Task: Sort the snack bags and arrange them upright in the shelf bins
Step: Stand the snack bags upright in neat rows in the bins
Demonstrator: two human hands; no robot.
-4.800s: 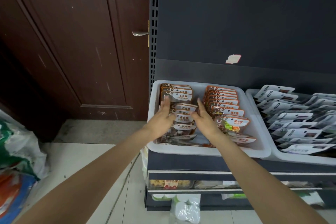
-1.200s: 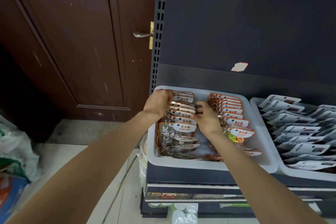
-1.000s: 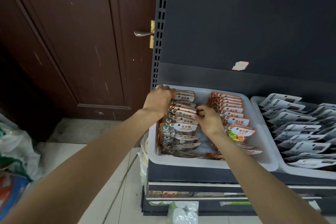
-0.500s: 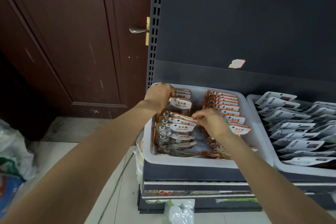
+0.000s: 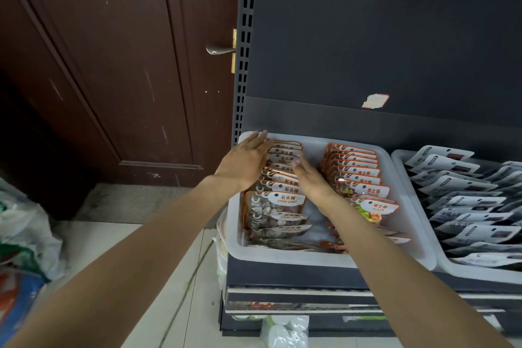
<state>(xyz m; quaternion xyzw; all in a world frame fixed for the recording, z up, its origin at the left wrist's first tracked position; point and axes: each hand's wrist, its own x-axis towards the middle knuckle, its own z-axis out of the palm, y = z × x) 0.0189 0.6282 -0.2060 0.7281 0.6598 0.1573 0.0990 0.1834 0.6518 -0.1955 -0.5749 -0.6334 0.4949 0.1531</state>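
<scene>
- Dark brown wooden door (image 5: 118, 65) fills the left background; its panelled face is scuffed with pale scratches, and a curved metal lever handle (image 5: 219, 49) sits at its right edge.
- Crumpled plastic sacks (image 5: 25, 234), white, green and blue, lie on the pale tiled floor (image 5: 175, 291) at far left.
- Slotted dark metal upright (image 5: 245, 51) borders a matt charcoal back panel (image 5: 381, 31), which carries a torn white sticker (image 5: 375, 101).
- Left hand (image 5: 245, 162): fingers straight and together, palm flat against the left side of the stone candy bags (image 5: 278, 203), fingertips reaching the back left corner of the bin; it grips nothing.
- White plastic bin (image 5: 324, 258), smooth with rounded corners, rests on the shelf; the stone candy bags stand in a leaning row along its left half, glossy, orange-edged, with clear windows showing pebble-like sweets. A few lie flat at the front.
- Right hand (image 5: 312, 181): fingers extended, pressed flat against the right side of the same row; nothing is held.
- Sugar bags (image 5: 364, 192), orange-trimmed with white labels, stand in a second row in the bin's right half, apart from the hand.
- Second white bin (image 5: 463, 274) just beside holds overlapping white and grey pouches (image 5: 466, 200).
- Lower shelf edge (image 5: 310, 294) shows pale price strips.
</scene>
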